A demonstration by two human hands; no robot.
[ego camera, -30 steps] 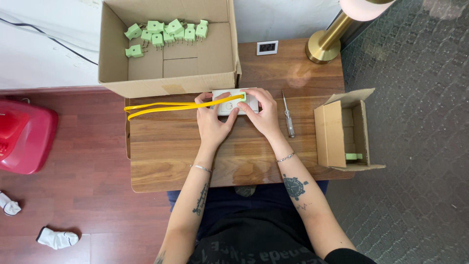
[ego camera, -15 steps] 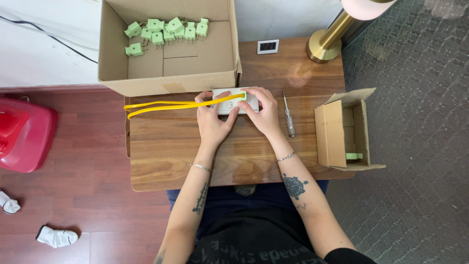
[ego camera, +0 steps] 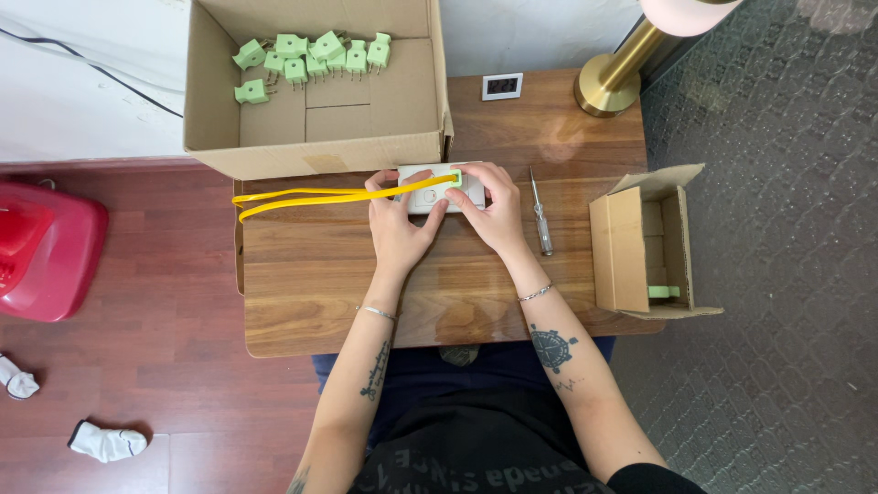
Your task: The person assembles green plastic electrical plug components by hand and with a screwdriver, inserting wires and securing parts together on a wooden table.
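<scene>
A white rectangular socket block (ego camera: 431,195) lies on the wooden table (ego camera: 311,284) near its far edge. My left hand (ego camera: 398,222) grips the block's left side, thumb on its front edge. My right hand (ego camera: 495,209) holds the block's right end, fingers pressing a light green plug (ego camera: 454,176) on top of it. A yellow flat cable (ego camera: 311,196) runs from that plug leftward past the table's edge, doubled in two strands.
A large open cardboard box (ego camera: 402,101) with several green plugs (ego camera: 311,57) stands at the back. A screwdriver (ego camera: 540,212) lies right of my right hand. A small open carton (ego camera: 627,240), a brass lamp base (ego camera: 607,87) and a small white clock (ego camera: 502,86) share the table.
</scene>
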